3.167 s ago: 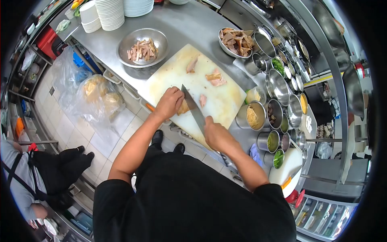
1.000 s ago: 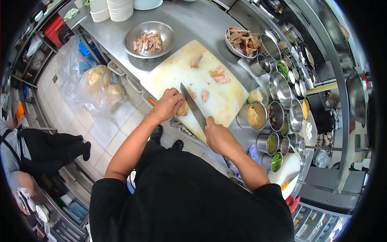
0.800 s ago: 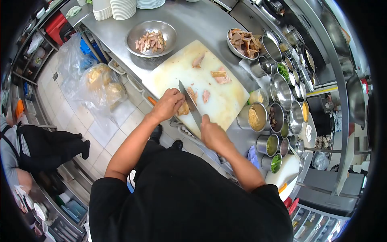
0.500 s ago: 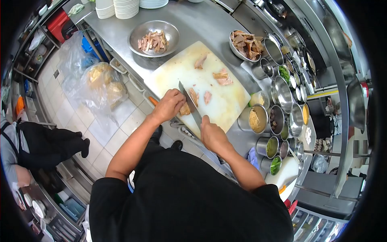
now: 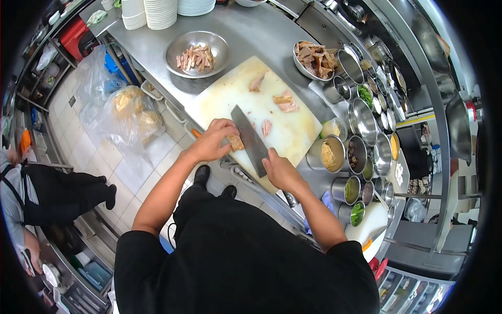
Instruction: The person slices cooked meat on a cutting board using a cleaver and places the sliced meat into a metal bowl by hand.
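A cleaver (image 5: pixel 250 140) is gripped by its handle in my right hand (image 5: pixel 282 171), its blade tilted so the broad side shows over the white cutting board (image 5: pixel 214 102). My left hand (image 5: pixel 215 141) has its fingers curled on a browned piece of meat (image 5: pixel 236 143) at the board's near edge, left of the blade. Farther up the board lie a thin meat slice (image 5: pixel 257 82) and a larger meat piece (image 5: pixel 286 103). A small pink scrap (image 5: pixel 266 127) rests just right of the blade, which may cover other bits.
Behind the board stand a metal bowl (image 5: pixel 224 48) of meat strips and, at back right, a bowl of meat chunks (image 5: pixel 316 58). Several metal containers (image 5: pixel 328 153) line the right. Stacked plates (image 5: pixel 159 14) stand at the back. Another person (image 5: pixel 60 188) is at left.
The cleaver has turned from nearly edge-on to showing its broad side, shifting slightly right. My left hand has drawn slightly left with the meat, away from the blade.
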Tool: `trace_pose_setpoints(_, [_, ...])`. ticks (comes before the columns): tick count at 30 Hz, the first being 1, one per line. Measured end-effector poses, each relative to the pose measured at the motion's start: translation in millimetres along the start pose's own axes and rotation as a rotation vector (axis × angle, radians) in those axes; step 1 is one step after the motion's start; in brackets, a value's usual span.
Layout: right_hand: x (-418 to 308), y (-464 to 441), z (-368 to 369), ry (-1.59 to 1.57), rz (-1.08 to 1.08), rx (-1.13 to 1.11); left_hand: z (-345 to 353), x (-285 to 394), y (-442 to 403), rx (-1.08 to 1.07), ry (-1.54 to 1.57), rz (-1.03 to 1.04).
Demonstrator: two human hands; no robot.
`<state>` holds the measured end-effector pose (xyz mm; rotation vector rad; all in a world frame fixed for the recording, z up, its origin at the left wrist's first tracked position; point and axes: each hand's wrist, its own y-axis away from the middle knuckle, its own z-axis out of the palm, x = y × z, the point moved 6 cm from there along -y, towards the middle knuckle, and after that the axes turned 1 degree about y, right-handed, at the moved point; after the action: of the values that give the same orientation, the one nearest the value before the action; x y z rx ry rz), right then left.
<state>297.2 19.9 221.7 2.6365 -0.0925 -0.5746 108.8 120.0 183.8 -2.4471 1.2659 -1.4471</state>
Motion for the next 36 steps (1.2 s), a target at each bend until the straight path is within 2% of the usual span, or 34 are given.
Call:
trace_pose_setpoints(4, [7.5,13.5,2.7,-0.087,0.036,0.040,5.7,-8.3,2.9,-0.151,0.032,0.034])
trace_pose_setpoints(7, [-7.0,20.4,-6.3,-0.028,0.064,0.036,14.7,-2.6,-2.3,-0.131,0.014,-0.009])
trace_pose_setpoints(12, [-20.1,35.5,-18.0,0.055,0.048,0.017,24.0,-0.1,-2.8,0.075,-0.075,-0.096])
trace_pose_setpoints(17, [-18.2,11.1,9.9,0.147,-0.005,0.003,23.4,-0.2,-0.8,0.141,-0.056,-0.109])
trace_pose_setpoints(21, [-22.0,15.4,-7.5,0.146,-0.005,-0.013,22.6,-4.3,4.4,0.212,-0.028,-0.104])
trace_pose_setpoints(24, [-28.5,27.5,-14.6,0.143,-0.011,-0.066,21.4,-0.5,4.0,0.213,-0.017,-0.097])
trace_pose_setpoints(30, [-23.0,3.3,1.6,0.155,-0.029,0.024,11.4,-12.0,1.4,0.228,-0.057,-0.088])
trace_pose_setpoints(36, [-36.4,4.5,-23.5,0.237,-0.042,-0.109,13.1,-10.6,-4.8,0.229,-0.082,-0.166])
